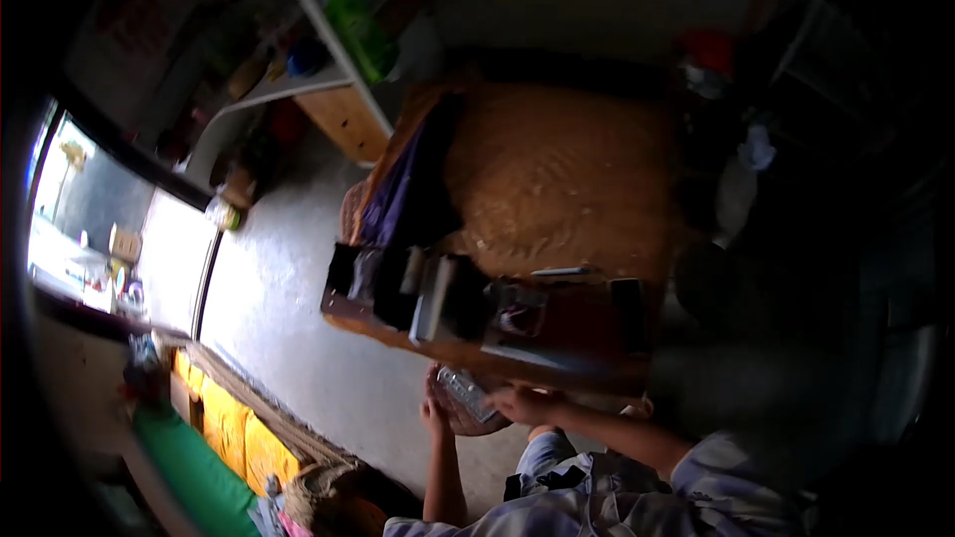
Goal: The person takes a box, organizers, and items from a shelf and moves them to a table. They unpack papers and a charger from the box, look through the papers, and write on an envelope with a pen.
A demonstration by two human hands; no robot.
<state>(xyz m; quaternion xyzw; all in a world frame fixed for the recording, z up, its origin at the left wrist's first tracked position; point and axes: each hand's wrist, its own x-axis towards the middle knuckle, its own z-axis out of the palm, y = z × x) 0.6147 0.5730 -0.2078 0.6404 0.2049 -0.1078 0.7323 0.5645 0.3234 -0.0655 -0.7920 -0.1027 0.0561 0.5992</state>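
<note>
Near the lower middle, in front of the table edge, my left hand [436, 412] is closed at the left side of a dark brown rounded object [479, 428], whose kind I cannot make out. On or against it lies a pale, shiny, oblong item [464, 393], perhaps a clear packet or case. My right hand [521, 404] comes in from the right, fingers pointing left at the lower end of the shiny item. Blur and dim light hide whether those fingers touch or grip it.
A table with a brown cover [557, 169] stands ahead. Along its near edge are a dark red flat item [587, 316], a black phone-like slab [628, 303] and a purple cloth [398, 189]. A yellow-cushioned seat [224, 416] is at lower left, near a bright doorway [174, 249].
</note>
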